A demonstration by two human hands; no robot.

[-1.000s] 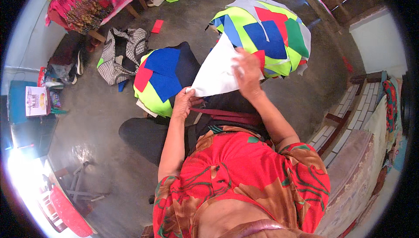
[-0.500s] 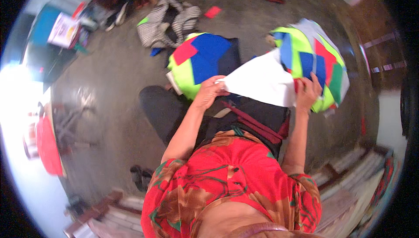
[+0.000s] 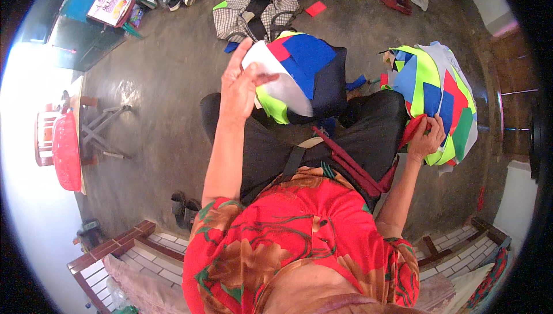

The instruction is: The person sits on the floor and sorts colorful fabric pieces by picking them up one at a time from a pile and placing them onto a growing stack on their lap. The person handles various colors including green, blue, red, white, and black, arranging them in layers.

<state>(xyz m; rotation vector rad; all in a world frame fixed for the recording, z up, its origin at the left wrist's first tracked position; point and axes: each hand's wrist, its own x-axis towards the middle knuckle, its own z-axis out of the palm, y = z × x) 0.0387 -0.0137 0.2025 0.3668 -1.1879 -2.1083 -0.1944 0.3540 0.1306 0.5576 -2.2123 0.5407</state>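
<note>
At eleven o'clock from the middle of the view, the left hand (image 3: 237,86) has its fingers spread, its grip loose, beside a pale white cloth piece (image 3: 269,67); that piece hangs at twelve o'clock over the near-left side of a rounded stack of blue, red, lime and black cloth pieces (image 3: 314,63). Its lower edge is blurred, so I cannot say whether it touches the stack. Toward three o'clock, the right hand (image 3: 427,139) pinches a small red cloth piece (image 3: 412,129) at the near-left side of a larger multicoloured cloth heap (image 3: 449,101). The step in hand looks like laying the white piece on the stack while taking the red one from the heap. The next move seems to call for a firm pinch on the red edge, so that it comes away without dragging its neighbours, and a left hand clear of the stack, ready to smooth it.
</note>
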